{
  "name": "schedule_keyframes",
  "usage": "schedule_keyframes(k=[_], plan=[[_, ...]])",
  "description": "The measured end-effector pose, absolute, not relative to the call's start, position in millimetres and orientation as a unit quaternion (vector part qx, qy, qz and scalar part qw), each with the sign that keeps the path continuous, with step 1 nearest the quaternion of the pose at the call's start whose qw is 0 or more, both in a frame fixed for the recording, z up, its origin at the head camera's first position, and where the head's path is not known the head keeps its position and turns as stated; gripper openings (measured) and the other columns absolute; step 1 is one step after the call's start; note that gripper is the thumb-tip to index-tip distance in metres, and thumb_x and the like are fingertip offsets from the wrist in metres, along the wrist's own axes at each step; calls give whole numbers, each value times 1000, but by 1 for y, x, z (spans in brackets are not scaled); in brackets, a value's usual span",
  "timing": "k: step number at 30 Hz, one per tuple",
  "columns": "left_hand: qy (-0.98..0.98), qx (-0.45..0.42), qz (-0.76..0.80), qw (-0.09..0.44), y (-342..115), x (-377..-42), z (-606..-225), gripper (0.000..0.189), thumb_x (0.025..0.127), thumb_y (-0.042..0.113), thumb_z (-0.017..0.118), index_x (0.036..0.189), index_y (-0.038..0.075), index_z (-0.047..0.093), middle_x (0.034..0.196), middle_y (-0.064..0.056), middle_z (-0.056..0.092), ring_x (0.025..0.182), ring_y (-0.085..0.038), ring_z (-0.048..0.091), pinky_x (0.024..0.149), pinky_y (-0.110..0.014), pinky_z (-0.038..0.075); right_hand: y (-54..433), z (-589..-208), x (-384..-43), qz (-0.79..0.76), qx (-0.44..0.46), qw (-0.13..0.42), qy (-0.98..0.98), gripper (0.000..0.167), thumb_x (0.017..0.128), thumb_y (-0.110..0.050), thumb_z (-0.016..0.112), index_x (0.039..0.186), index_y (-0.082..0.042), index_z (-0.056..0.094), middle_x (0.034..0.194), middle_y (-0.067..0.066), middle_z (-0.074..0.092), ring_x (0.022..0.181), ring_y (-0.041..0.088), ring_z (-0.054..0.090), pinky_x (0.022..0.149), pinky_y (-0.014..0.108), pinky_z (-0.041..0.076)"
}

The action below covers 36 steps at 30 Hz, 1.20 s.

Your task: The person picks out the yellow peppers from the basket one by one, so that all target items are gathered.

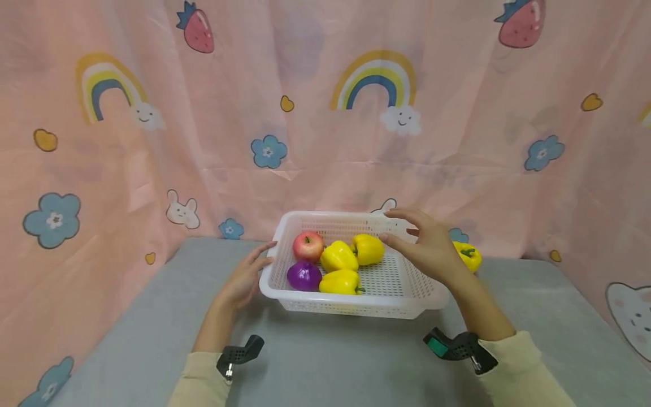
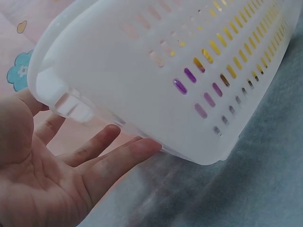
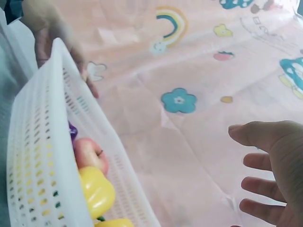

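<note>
A white plastic basket stands on the grey table with an apple, a shiny purple vegetable and three yellow bell peppers inside. My left hand is at the basket's left end, its fingertips touching the rim. In the left wrist view those fingers stretch out along the rim's outer edge. Over the basket's right end hovers my right hand, thumb and fingers spread apart, holding nothing. Another yellow bell pepper lies outside the basket, partly hidden behind the right hand.
A pink patterned curtain hangs right behind the table, close to the basket's far side, and runs along both sides. The grey table extends in front of the basket. Each wrist wears a black camera mount.
</note>
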<state>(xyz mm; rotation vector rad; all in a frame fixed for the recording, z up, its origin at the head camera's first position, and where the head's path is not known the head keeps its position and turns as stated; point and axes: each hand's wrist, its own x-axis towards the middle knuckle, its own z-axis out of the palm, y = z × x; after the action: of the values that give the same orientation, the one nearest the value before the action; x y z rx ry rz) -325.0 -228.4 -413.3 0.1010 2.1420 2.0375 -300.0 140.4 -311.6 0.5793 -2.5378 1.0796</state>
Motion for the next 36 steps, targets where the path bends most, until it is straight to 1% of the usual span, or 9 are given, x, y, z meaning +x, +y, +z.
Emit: schedule_keyframes(k=[5,9,15,20,24,27,30,36], plan=[[721,33,686,90,-227,-324,-413,50,109,23,39,158,24,30,159,-17,37,138,-42,50,96,-41,58,125,-317,-305,365,211,138,-896,51,93,-32,73,137,-10,61,146,14,57,136,37,52,106,57,51],[722,35,685,96,-228,-324,-412,50,109,24,40,158,24,30,159,-16,36,138,-41,50,97,-40,57,113,-323,-310,358,220,120,-899,52,92,-33,73,137,-9,61,145,14,58,135,36,53,104,57,52],[732,33,674,89,-232,-321,-410,50,109,25,40,159,25,29,160,-15,35,138,-40,50,98,-40,57,95,-334,-316,351,229,92,-903,52,90,-33,74,135,-10,62,145,13,59,135,36,54,104,57,52],[735,34,671,95,-231,-321,-408,52,109,28,40,159,26,28,162,-15,33,140,-41,48,98,-38,57,87,-343,-319,338,226,64,-911,53,89,-34,76,134,-9,63,143,12,60,135,35,54,107,56,50],[733,33,673,99,-229,-322,-407,52,109,28,41,159,26,29,162,-15,33,140,-42,49,96,-37,57,84,-349,-323,339,229,49,-911,54,88,-33,76,134,-6,63,140,13,63,133,36,56,109,58,48],[730,34,676,100,-229,-323,-407,52,109,28,40,159,26,28,162,-15,33,140,-43,48,96,-38,58,80,-353,-329,339,234,42,-910,55,88,-32,77,133,-5,63,138,14,63,131,37,56,110,59,47],[727,34,678,100,-229,-323,-407,52,109,27,40,160,26,28,162,-15,33,140,-44,48,97,-40,58,76,-357,-335,339,233,28,-911,56,86,-33,78,133,-7,64,138,12,64,132,35,56,111,57,45],[728,29,678,102,-231,-323,-409,52,109,27,41,159,26,29,164,-13,31,141,-42,47,100,-41,56,70,-365,-337,324,211,8,-922,56,83,-34,81,131,-9,66,134,11,67,124,34,60,106,54,51]])
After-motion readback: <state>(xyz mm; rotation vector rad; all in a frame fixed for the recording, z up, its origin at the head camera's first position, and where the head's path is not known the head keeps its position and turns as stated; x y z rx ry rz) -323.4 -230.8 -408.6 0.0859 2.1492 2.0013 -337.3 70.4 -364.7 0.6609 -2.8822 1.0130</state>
